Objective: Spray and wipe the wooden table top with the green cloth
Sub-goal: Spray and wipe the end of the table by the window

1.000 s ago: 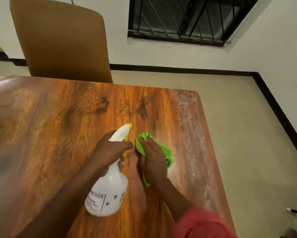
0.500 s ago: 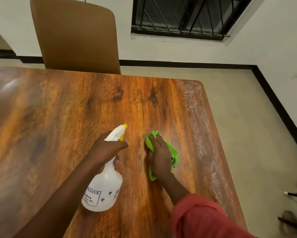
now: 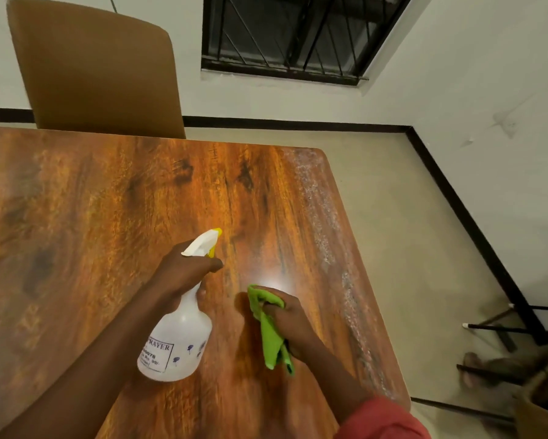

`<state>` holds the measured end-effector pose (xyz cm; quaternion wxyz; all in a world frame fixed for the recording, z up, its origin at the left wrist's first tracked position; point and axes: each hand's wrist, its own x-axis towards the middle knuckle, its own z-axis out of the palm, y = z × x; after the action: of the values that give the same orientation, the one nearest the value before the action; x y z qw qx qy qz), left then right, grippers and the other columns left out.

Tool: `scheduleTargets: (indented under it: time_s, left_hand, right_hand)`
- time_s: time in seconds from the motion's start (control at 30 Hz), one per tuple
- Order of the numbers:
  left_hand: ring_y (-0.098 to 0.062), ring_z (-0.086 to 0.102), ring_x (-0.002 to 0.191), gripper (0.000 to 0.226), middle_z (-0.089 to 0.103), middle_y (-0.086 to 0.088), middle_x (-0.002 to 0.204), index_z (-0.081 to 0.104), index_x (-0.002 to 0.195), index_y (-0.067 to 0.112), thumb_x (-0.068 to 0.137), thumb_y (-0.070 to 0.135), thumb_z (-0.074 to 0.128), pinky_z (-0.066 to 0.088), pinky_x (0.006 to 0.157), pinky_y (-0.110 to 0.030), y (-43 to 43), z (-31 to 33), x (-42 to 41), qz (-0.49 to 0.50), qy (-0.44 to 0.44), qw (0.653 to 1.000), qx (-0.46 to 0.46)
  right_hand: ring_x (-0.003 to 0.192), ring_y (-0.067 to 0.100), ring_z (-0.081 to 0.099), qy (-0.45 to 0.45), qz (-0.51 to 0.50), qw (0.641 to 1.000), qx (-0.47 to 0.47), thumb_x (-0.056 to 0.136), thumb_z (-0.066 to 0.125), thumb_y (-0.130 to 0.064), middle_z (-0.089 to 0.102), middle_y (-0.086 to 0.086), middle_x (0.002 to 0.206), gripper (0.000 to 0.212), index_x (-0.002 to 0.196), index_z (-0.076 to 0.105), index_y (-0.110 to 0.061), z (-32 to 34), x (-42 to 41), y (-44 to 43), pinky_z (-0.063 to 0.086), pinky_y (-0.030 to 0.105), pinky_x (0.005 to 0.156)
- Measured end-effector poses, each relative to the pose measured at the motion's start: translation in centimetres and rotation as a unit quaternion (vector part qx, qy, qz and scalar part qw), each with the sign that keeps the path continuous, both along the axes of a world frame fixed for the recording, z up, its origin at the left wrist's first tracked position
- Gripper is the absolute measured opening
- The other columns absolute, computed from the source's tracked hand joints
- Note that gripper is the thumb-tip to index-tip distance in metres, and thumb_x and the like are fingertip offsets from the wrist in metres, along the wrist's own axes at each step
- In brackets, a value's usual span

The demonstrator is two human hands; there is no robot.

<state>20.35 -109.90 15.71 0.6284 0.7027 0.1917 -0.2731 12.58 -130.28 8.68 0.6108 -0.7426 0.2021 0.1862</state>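
I watch from far away through the head camera. The left hand (image 3: 184, 274) is wrapped around the neck of the spray bottle (image 3: 179, 343), with one finger out front by the trigger. The yellow tip points away, over the middle of the wooden table top (image 3: 107, 217). I cannot tell if the bottle's bottom sits on the wood.

The right hand (image 3: 293, 321) has its fingers curled around the green cloth (image 3: 271, 340). The cloth is bunched up in that fist and hangs down toward the near side. It is close to the wood, just right of the bottle, but I cannot tell if it touches.

I think this is the moment to spray again. A white, dusty strip (image 3: 326, 236) runs along the right edge of the table, and it looks like the dirty part that is left.

To do it well, I would turn the tip toward that strip and give a short squeeze. Then I would open the cloth out flat under the palm, not keep it in a ball. I would press down and pull long strokes along the edge, going with the wood lines. I would stay on the table so no spray lands on the floor.
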Motion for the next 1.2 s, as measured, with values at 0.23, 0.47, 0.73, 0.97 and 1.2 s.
scheduleTargets:
  time_s: [0.23,0.47,0.73,0.97,1.2]
  left_hand:
    - [-0.025,0.048,0.046,0.048,0.063,-0.012,0.081,0.057,0.121,0.032,0.080,0.010,0.069,0.042,0.048,-0.029,-5.0,-0.1,-3.0,-0.056,0.000,0.998,-0.018]
    - [-0.017,0.051,0.046,0.045,0.069,-0.010,0.091,0.069,0.108,0.019,0.063,0.020,0.076,0.042,0.050,-0.024,-12.6,-0.8,-8.6,-0.193,-0.012,0.981,0.023]
    - [-0.018,0.057,0.076,0.030,0.056,0.002,0.081,0.059,0.084,0.017,0.061,0.033,0.069,0.041,0.062,-0.024,-20.4,-1.5,-16.9,-0.353,-0.039,0.925,0.134]
    - [-0.013,0.052,0.062,0.041,0.061,-0.008,0.096,0.061,0.106,0.007,0.068,0.022,0.066,0.040,0.054,-0.025,-25.3,-2.1,-22.4,-0.405,0.005,0.900,0.163]
    - [-0.019,0.059,0.071,0.017,0.063,-0.010,0.108,0.050,0.089,0.018,0.077,0.015,0.062,0.033,0.048,-0.020,-27.4,-2.5,-24.0,-0.431,-0.025,0.874,0.223]
  right_hand:
    - [0.071,0.025,0.066,0.014,-0.248,0.968,0.027,0.092,0.053,-0.006,0.072,0.015,0.093,0.026,0.113,0.067,-0.012,4.6,0.5,-8.3,0.051,0.030,0.062]
    - [0.071,0.023,0.063,-0.111,-0.275,0.955,-0.019,0.091,0.055,-0.004,0.070,0.008,0.091,0.026,0.107,0.066,-0.022,9.5,1.3,-16.2,0.050,0.027,0.057]
    - [0.081,0.023,0.065,-0.084,-0.275,0.957,0.042,0.090,0.055,0.001,0.070,0.008,0.099,0.030,0.104,0.069,-0.022,6.0,-5.9,-21.6,0.052,0.030,0.067]
    - [0.086,0.027,0.065,-0.097,-0.339,0.931,0.091,0.090,0.055,0.001,0.068,0.013,0.103,0.027,0.106,0.067,-0.017,6.3,-8.2,-27.2,0.053,0.036,0.076]
    - [0.088,0.027,0.065,-0.113,-0.349,0.925,0.099,0.091,0.053,-0.001,0.069,0.011,0.101,0.026,0.104,0.067,-0.019,6.6,-9.4,-30.2,0.053,0.037,0.077]
